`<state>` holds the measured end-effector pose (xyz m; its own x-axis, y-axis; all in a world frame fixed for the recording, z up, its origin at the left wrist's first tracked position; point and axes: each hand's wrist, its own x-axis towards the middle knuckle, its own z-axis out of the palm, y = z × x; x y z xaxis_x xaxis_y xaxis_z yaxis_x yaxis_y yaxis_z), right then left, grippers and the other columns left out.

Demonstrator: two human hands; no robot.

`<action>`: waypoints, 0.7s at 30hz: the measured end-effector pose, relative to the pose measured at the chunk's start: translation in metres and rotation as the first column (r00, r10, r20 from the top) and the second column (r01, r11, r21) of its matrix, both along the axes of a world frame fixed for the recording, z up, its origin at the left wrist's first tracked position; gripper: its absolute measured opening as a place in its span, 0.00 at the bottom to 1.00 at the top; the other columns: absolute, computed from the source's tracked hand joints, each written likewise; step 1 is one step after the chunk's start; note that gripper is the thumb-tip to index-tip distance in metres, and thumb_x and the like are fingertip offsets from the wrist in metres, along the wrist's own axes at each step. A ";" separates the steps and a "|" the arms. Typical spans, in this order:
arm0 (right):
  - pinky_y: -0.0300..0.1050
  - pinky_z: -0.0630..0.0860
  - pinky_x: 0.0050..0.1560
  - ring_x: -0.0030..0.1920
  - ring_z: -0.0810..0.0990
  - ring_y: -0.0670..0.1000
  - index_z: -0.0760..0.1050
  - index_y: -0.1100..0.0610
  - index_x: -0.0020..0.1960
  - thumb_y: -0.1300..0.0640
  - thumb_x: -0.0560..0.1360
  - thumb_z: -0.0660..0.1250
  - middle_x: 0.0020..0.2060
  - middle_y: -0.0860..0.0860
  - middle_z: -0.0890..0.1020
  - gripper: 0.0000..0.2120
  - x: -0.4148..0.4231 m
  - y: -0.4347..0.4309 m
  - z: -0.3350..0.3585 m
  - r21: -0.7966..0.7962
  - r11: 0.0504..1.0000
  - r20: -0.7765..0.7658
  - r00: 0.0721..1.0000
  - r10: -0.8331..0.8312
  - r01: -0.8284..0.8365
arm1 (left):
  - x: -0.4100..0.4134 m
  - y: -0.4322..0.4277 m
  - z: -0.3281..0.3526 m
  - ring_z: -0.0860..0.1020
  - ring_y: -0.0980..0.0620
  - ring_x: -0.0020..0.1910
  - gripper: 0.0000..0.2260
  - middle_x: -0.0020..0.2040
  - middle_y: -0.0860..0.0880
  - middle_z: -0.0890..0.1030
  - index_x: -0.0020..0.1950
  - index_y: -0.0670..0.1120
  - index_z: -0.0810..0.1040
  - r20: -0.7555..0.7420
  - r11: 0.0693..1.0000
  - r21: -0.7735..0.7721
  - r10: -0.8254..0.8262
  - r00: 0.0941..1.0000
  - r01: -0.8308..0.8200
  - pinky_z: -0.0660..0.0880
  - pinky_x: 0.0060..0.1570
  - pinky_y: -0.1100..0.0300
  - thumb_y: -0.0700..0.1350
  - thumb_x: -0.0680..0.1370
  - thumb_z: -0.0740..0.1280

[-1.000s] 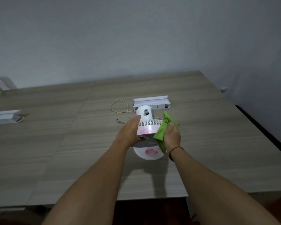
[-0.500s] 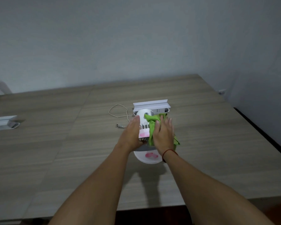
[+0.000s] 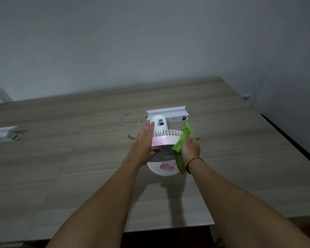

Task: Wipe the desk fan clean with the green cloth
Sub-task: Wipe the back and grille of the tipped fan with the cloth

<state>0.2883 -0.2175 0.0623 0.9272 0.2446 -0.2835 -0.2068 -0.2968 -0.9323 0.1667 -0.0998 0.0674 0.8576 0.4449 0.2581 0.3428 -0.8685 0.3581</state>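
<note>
A small white and pink desk fan (image 3: 162, 138) stands on its round base in the middle of the wooden table, its motor housing facing up toward me. My left hand (image 3: 145, 142) is pressed flat against the fan's left side, holding it steady. My right hand (image 3: 190, 148) grips the green cloth (image 3: 181, 144) against the fan's right rim. Part of the cloth hangs down beside the base, hiding some of the grille.
The fan's white cord (image 3: 129, 120) loops over the table (image 3: 64, 167) to a loose plug (image 3: 130, 136). A white socket box (image 3: 168, 113) stands just behind the fan. Another white box (image 3: 3, 134) sits at far left. The table's near edge is below my forearms.
My right hand has slid the cloth from the top of the motor housing down to the fan's right rim. My left hand has stayed on the fan's left side.
</note>
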 end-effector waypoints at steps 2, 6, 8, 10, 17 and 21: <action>0.51 0.70 0.62 0.62 0.73 0.60 0.73 0.62 0.63 0.50 0.81 0.45 0.61 0.61 0.76 0.24 -0.013 0.003 0.006 -0.015 0.999 0.223 0.974 0.032 -0.029 | -0.004 -0.007 0.000 0.50 0.41 0.79 0.46 0.79 0.38 0.51 0.78 0.35 0.48 0.030 1.000 0.013 0.005 1.000 -0.005 0.50 0.77 0.53 0.50 0.72 0.73; 0.53 0.52 0.78 0.78 0.54 0.56 0.61 0.58 0.75 0.51 0.82 0.48 0.76 0.57 0.62 0.23 -0.026 0.007 0.005 -0.134 0.974 0.520 0.823 0.228 -0.184 | -0.010 -0.010 0.000 0.51 0.39 0.78 0.43 0.78 0.35 0.53 0.76 0.33 0.50 0.072 0.999 0.027 -0.018 0.997 0.016 0.48 0.76 0.54 0.46 0.72 0.73; 0.52 0.51 0.78 0.78 0.53 0.55 0.59 0.58 0.76 0.51 0.82 0.49 0.77 0.57 0.61 0.24 -0.023 0.004 0.000 -0.139 0.964 0.531 0.804 0.267 -0.228 | -0.012 -0.006 0.000 0.50 0.41 0.78 0.42 0.77 0.34 0.55 0.76 0.32 0.52 0.079 0.998 0.053 -0.022 0.997 0.018 0.48 0.75 0.55 0.45 0.72 0.73; 0.52 0.57 0.76 0.76 0.59 0.56 0.63 0.59 0.75 0.50 0.81 0.48 0.75 0.58 0.64 0.25 -0.016 0.003 -0.003 -0.071 0.969 0.519 0.821 0.239 -0.238 | -0.013 -0.003 -0.001 0.51 0.43 0.77 0.41 0.77 0.35 0.57 0.76 0.32 0.55 0.079 0.998 0.058 -0.025 0.997 0.020 0.50 0.77 0.50 0.43 0.71 0.74; 0.54 0.77 0.60 0.52 0.80 0.57 0.78 0.62 0.58 0.40 0.76 0.57 0.53 0.56 0.82 0.27 0.025 0.006 -0.031 0.155 0.985 -0.274 0.955 0.116 -0.075 | -0.013 0.014 -0.010 0.59 0.45 0.77 0.38 0.77 0.43 0.61 0.77 0.41 0.57 0.102 0.999 0.031 -0.045 0.994 0.042 0.63 0.73 0.46 0.44 0.72 0.73; 0.57 0.74 0.63 0.57 0.79 0.62 0.77 0.64 0.59 0.46 0.79 0.53 0.57 0.61 0.80 0.25 0.017 0.017 -0.024 0.097 0.995 -0.201 0.979 0.020 0.000 | -0.013 0.015 -0.011 0.56 0.42 0.78 0.40 0.78 0.39 0.59 0.76 0.37 0.57 0.103 0.999 0.044 -0.010 0.995 0.005 0.54 0.77 0.52 0.42 0.71 0.75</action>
<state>0.3051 -0.2002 0.0379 0.8508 0.2886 -0.4391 -0.3911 -0.2105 -0.8960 0.1533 -0.0843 0.0567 0.8289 0.4246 0.3642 0.2993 -0.8867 0.3525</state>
